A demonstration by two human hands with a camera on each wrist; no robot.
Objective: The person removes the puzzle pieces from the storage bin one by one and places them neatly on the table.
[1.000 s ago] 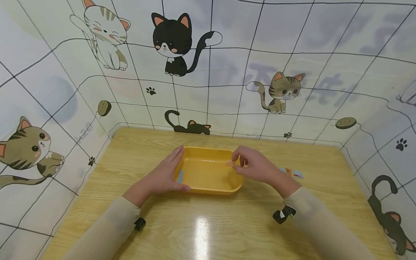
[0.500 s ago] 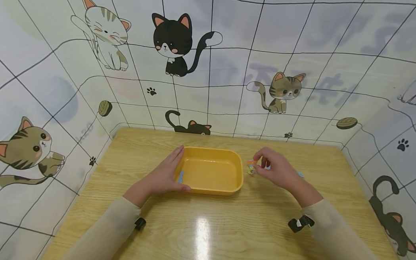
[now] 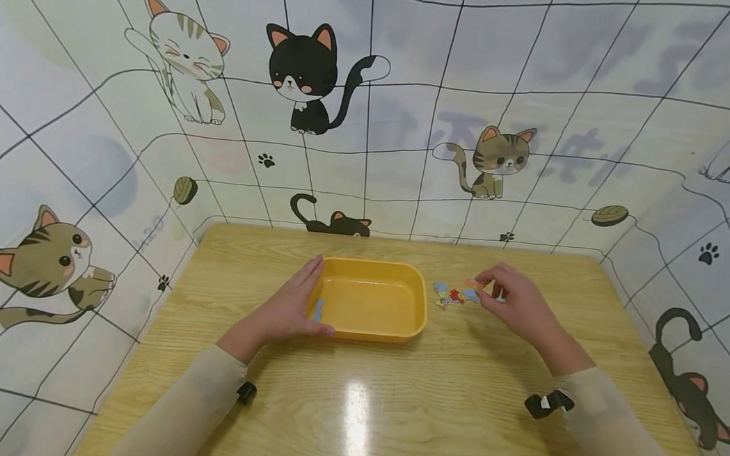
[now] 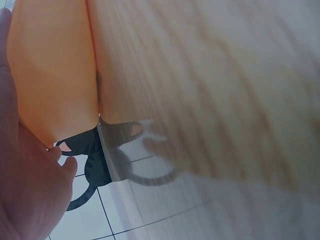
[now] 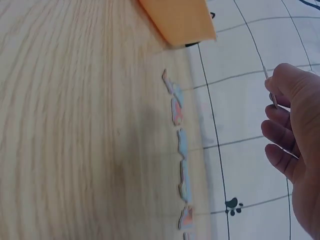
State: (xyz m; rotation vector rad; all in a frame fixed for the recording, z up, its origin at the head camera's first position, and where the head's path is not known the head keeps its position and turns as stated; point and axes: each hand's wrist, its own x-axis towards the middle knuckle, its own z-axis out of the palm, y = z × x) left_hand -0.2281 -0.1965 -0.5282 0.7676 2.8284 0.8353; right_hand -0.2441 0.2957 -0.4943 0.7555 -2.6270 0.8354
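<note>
My left hand [image 3: 287,307] rests at the left end of a yellow tray [image 3: 369,308], its fingers straight along that side and the thumb lying at the front rim. In the left wrist view the hand [image 4: 30,170] touches the tray's outer wall [image 4: 55,65]. Inside the tray, near its left wall, lies a small blue piece [image 3: 318,311]. Thumb and fingertips of my right hand [image 3: 517,303] pinch a thin orange puzzle piece [image 3: 474,285] above the table, right of the tray. The right wrist view shows this puzzle piece [image 5: 273,97] nearly edge-on.
A row of flat, colourful puzzle pieces [image 3: 455,296] lies on the wooden table [image 3: 430,399] to the tray's right, partly behind the right hand. More pieces of the row [image 5: 184,180] show in the right wrist view. A cat-patterned wall covering [image 3: 403,119] surrounds the table on three sides.
My right hand has moved right, from over the tray's right side to above the row of puzzle pieces, still pinching one. This uncovers the row's left end. My left hand stays put.
</note>
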